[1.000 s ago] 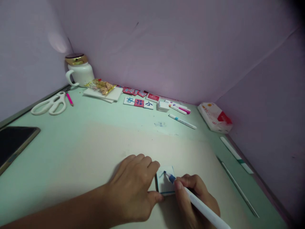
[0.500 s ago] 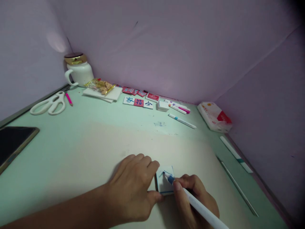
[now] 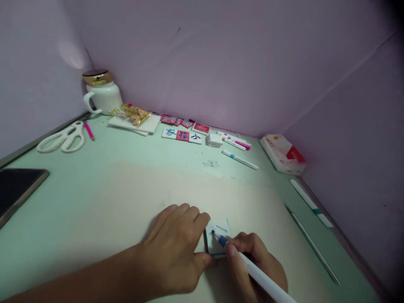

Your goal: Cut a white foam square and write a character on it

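Note:
A small white card [image 3: 218,248] with blue edges and a few blue pen strokes lies on the table in front of me. My left hand [image 3: 178,248] grips its left side, index finger at the upper corner and thumb at the lower one. In my right hand [image 3: 255,261] is a white marker pen [image 3: 257,271] with a blue collar, pinched between thumb and fingers. Its tip touches the card's upper left part, beside the strokes. The lower end of the marker runs out of view.
At the back stand a white mug [image 3: 105,97], finished character cards [image 3: 182,135], a stack of blank cards [image 3: 214,140] and marker pens [image 3: 240,160]. Scissors [image 3: 65,136] and a phone [image 3: 19,189] lie left. A tissue pack [image 3: 282,153] and a thin rod [image 3: 315,246] are on the right.
The marker tip has moved slightly left and down on the card, and the blue strokes show more fully. My left hand keeps its hold on the card.

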`<action>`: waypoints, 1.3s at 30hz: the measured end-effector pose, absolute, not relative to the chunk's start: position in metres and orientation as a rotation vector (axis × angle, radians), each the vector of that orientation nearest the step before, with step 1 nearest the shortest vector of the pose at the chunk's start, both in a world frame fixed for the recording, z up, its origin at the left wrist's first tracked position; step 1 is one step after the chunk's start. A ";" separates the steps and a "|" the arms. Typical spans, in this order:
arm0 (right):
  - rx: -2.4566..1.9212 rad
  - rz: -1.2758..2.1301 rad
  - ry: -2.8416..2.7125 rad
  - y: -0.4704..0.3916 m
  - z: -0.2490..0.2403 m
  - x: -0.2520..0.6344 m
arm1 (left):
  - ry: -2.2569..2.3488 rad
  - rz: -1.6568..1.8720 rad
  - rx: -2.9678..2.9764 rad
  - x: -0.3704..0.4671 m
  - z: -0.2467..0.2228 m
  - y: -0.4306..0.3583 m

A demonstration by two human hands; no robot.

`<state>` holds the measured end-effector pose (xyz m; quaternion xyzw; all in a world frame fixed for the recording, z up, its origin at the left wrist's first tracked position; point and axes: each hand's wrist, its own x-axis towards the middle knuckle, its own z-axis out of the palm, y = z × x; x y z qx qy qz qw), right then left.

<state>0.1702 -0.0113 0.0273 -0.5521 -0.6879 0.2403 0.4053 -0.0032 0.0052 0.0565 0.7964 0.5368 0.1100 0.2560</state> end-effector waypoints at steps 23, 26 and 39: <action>-1.197 0.686 -1.811 -0.010 0.029 0.175 | 1.473 0.322 2.180 -0.003 0.056 0.006; -1.209 0.722 -1.635 -0.012 0.029 0.180 | 1.473 0.311 2.192 -0.003 0.056 0.006; -1.419 1.014 -1.354 0.003 0.033 0.198 | 1.505 0.286 2.226 0.000 0.055 0.003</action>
